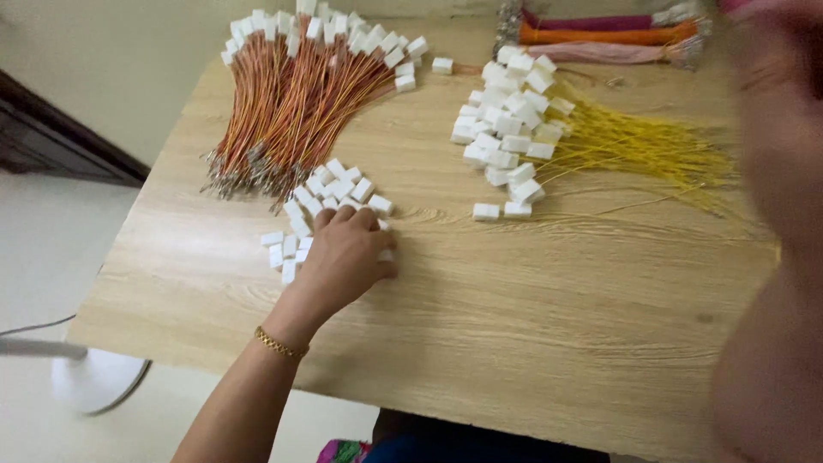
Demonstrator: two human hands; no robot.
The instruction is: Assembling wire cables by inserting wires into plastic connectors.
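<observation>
My left hand (343, 257) lies palm down on a loose pile of small white plastic connectors (330, 193) at the table's left side. Its fingers curl over the pile's near edge, and one white connector (386, 255) shows between thumb and fingers. A gold bracelet (279, 345) circles that wrist. My right hand and arm (784, 171) are a large blur at the right edge, close to the camera and raised off the table; its fingers cannot be made out.
On the wooden table (531, 317), a fan of orange-red wires with white connectors (296, 94) lies at the back left. Yellow wires with white connectors (557, 129) lie at the back right, and bundled purple, orange and pink wires (600, 39) behind them. A white fan base (94, 377) stands on the floor.
</observation>
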